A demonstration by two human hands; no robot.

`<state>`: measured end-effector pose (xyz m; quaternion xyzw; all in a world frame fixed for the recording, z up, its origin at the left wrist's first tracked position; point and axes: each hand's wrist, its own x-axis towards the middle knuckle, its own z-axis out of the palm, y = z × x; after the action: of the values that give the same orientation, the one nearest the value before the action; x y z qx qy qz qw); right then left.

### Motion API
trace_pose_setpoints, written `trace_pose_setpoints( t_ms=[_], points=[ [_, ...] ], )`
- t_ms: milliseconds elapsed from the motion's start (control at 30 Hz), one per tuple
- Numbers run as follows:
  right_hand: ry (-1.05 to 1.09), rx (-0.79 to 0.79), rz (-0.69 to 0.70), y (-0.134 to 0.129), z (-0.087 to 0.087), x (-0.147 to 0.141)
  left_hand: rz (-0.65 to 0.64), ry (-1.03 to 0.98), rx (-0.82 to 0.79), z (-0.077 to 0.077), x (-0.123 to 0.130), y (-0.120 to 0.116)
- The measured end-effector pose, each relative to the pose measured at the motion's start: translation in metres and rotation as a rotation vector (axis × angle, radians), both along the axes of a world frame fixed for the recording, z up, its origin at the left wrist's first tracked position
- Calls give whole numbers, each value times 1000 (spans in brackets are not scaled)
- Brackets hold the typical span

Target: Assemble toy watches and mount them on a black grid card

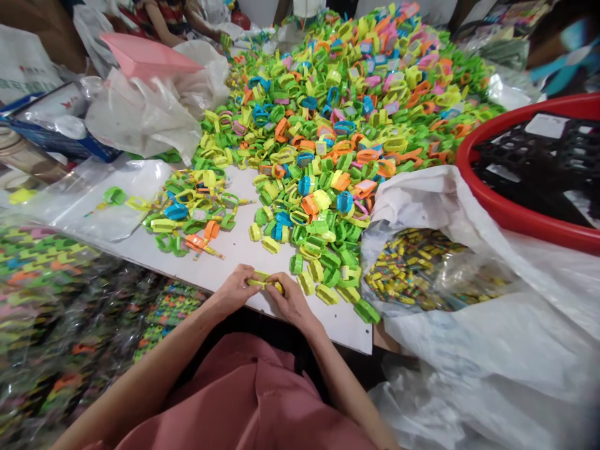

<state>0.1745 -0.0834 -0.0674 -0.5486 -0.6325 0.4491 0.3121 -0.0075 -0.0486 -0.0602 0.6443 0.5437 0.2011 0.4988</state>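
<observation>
Big pile (328,134) = mostly lime grn + yel, w/ org, blue & pink mixed thru. Smaller pile (199,214) is mainly grn/yel too, plus some org & brt blue. Held pc (259,276) = yel. Tabletop (239,228) plain wht, wearer's clothing (253,400) dusty pink. Tub (525,215) is red, stuff inside (525,156) mostly blk. Open sack (415,187) wht, contents (403,265) yel w/ multicol specks. Tray thing (145,56) lt pink, co-worker's top (166,15) striped tbh.

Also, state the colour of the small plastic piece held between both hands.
Yellow: the small plastic piece shows best in the head view.
</observation>
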Motion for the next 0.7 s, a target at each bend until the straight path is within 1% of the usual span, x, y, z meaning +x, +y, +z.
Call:
trace_pose_setpoints(
  t_ms=[100, 167, 267, 333, 433, 500, 533, 700],
  points=[
    [-40, -65, -50, -7, -4, 1, -16, 150, 78, -8, -7, 11],
    [-95, -52, -30, -13, -4, 7, -38, 232, 148, -8, -11, 13],
    [-114, -18, 4, -14, 2, 17, -39, 403, 300, 2, -13, 13],
    [-108, -24, -17, -10, 6, 19, -61, 511, 370, 11, -8, 14],
    [-91, -31, -79, 2, 10, 15, -193, 605, 390, 21, 5, 20],
    [-55, -25, -111, 9, 9, 10, -264, 604, 366, 23, 12, 24],
    [-29, -23, -125, 11, 8, 8, -271, 569, 344, 23, 15, 26],
    [108, -50, -195, 13, -2, 13, -154, 243, 129, 19, 13, 21]
  ],
)
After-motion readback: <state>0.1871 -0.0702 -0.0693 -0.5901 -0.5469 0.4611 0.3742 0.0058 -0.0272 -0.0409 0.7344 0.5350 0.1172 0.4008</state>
